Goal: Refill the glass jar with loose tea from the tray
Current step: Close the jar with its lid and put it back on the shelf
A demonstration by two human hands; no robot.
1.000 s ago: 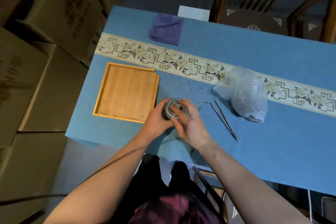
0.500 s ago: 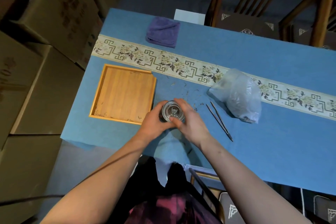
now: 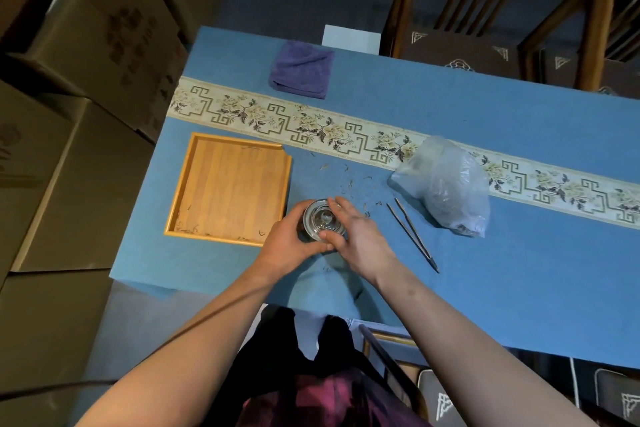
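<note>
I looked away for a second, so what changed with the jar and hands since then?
The right hand shifted from covering the glass lid to gripping its rim. The left hand still holds the jar. Tray, tongs and bag stayed put.

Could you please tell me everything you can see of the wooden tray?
The square light-wood tray has a raised rim and a flat, grained floor. It lies flat on the blue tablecloth, near the table's left end, below the patterned runner. Only a few tea scraps remain along its near edge. Neither hand touches it; the left hand is just beside its near right corner.
</note>
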